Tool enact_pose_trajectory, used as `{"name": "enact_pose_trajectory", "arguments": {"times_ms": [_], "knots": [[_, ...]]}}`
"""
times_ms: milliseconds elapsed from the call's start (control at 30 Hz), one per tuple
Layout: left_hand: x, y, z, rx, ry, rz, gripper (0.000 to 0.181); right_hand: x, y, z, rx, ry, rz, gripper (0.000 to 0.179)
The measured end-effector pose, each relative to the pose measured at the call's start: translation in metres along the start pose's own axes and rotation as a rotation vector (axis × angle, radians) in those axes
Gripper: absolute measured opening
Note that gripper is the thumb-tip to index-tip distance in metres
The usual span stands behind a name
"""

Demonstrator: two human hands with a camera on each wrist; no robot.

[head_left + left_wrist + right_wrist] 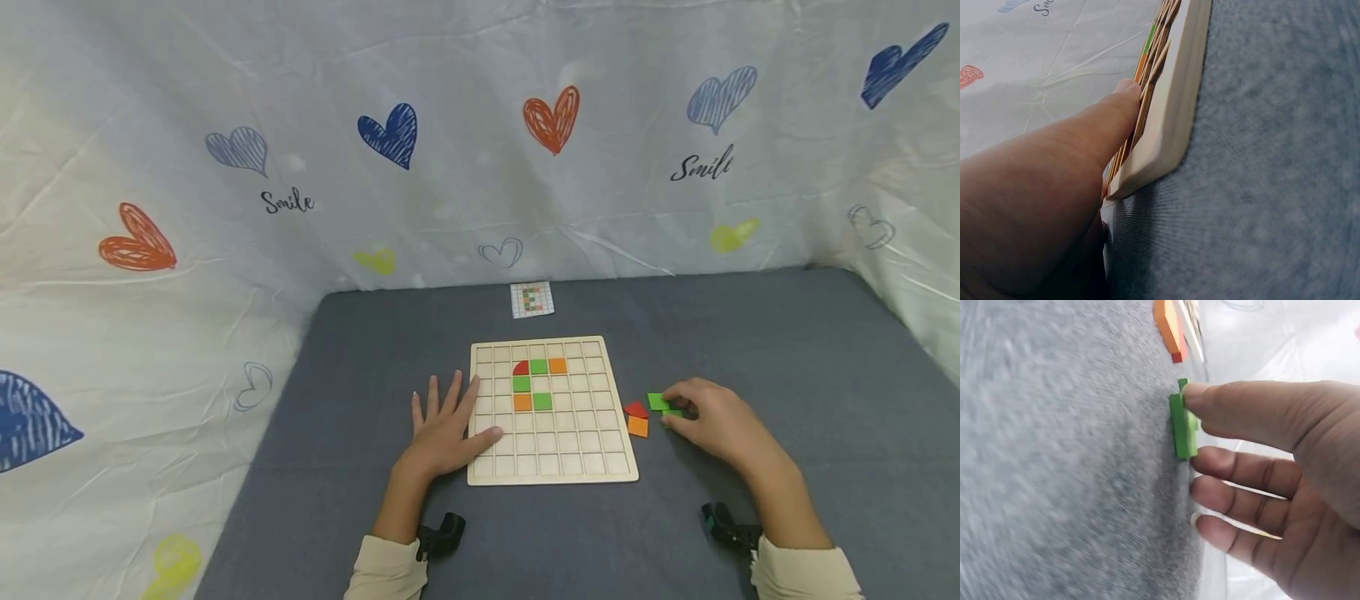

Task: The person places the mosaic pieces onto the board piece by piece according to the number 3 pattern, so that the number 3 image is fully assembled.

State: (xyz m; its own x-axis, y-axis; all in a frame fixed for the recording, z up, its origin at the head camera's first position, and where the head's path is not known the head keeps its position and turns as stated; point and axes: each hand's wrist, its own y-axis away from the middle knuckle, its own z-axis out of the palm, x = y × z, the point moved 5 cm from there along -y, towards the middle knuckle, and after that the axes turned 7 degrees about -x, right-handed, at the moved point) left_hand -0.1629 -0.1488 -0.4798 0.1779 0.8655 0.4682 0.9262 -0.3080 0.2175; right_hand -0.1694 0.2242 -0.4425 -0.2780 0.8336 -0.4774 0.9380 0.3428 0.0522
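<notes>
Spread on the left edge of a wooden grid board (555, 460), my left hand (442, 437) has its fingers straight and its thumb over the lower left squares. In the left wrist view the thumb (1107, 122) lies across the board's rim (1169, 119). The board holds red, green and orange pieces in its upper left part. To the right of it, my right hand (716, 417) bends over green square tiles (657, 402). The right wrist view shows thumb and fingertips at opposite ends of the nearer green tile (1180, 428), close to the cloth.
A red piece (636, 409) and an orange tile (638, 427) lie between the board and the right hand. Behind the board is a small printed pattern card (532, 300). Grey cloth (390, 333) covers the table; a white curtain with hearts (465, 183) hangs behind.
</notes>
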Motion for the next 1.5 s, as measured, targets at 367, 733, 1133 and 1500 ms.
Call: {"name": "enact_pose_trajectory", "arguments": {"times_ms": [367,733,1133,1500], "knots": [[-0.004,-0.003,0.003,-0.012,-0.009,-0.030,0.092,0.011,0.008,-0.005,-0.092,-0.048,-0.002,0.039],[0.001,0.000,-0.003,-0.018,-0.005,-0.020,0.091,0.005,0.006,-0.004,-0.081,-0.048,-0.047,0.025],[0.003,0.001,-0.004,-0.019,-0.011,-0.024,0.090,-0.013,0.001,-0.002,-0.029,-0.074,-0.142,0.029],[0.004,0.001,-0.004,-0.025,-0.008,-0.022,0.090,-0.047,-0.014,0.010,-0.058,-0.097,-0.279,0.023]]}}
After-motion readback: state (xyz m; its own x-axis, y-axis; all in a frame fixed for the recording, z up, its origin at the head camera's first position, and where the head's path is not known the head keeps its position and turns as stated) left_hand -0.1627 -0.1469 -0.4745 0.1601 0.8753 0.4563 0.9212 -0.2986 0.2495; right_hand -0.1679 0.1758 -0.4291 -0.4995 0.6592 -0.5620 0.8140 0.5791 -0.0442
